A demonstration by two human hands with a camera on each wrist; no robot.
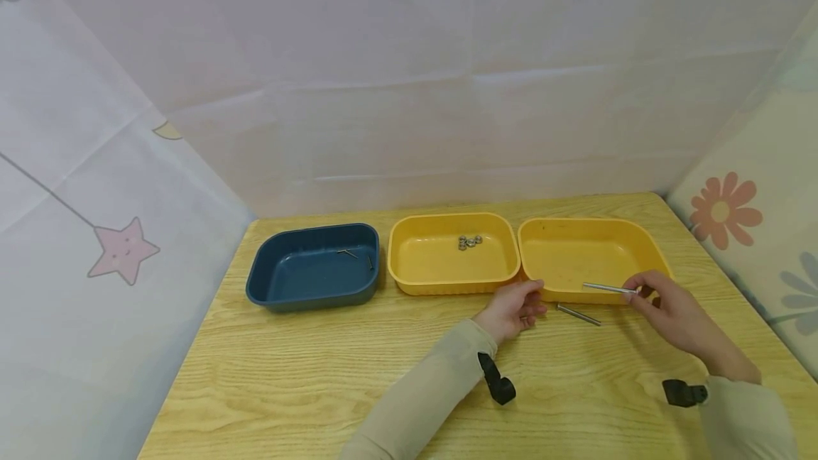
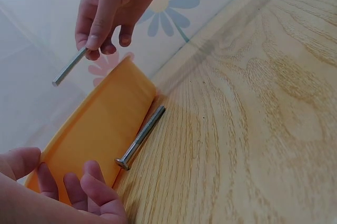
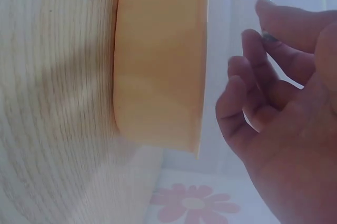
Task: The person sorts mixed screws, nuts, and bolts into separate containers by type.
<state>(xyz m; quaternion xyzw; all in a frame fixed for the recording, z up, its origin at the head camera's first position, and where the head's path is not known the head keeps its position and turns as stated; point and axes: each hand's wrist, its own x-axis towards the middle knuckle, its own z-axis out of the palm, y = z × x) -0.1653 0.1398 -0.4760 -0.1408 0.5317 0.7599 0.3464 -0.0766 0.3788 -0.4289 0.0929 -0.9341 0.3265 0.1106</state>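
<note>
My right hand [image 1: 679,314] pinches a long metal bolt [image 1: 601,287] by one end, between thumb and fingers. The bolt's shank points left, over the near rim of the right yellow tray [image 1: 569,297]. At that tray's near left corner, my left hand [image 1: 509,309] pinches the rim, thumb and index finger on either side of it in the left wrist view. A second bolt [image 2: 142,137] lies on the table along the tray's outer wall, between the two hands; its head is toward the left hand and its threaded end points away.
The middle yellow tray [image 1: 441,284] holds several metal nuts [image 1: 471,241] and touches the right tray. Farther left stands a dark blue tray [image 1: 313,304] with small screws [image 1: 347,253] in it. A white cloth wall [image 1: 473,126] rises behind the wooden table [image 1: 287,389].
</note>
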